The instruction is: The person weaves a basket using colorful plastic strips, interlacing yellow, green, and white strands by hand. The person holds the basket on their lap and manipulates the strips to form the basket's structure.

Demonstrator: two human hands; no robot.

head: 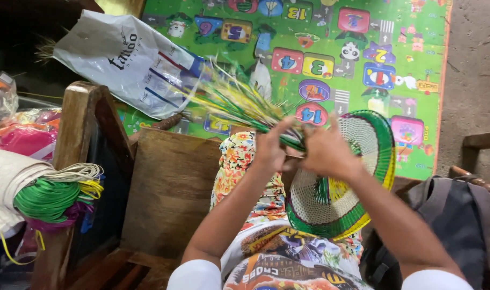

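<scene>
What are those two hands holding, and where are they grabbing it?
Both the left hand and right hand grip a round woven plastic disc, white with green and yellow edging, at its upper edge, where loose green and yellow strips fan out.

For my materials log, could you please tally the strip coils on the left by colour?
Green coil: 1
Yellow coil: 1
Cream coil: 1
Total: 3 coils.

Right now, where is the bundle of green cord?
In the head view, the green cord bundle lies at the far left, beside the wooden chair frame, with yellow cord beside it.
</scene>
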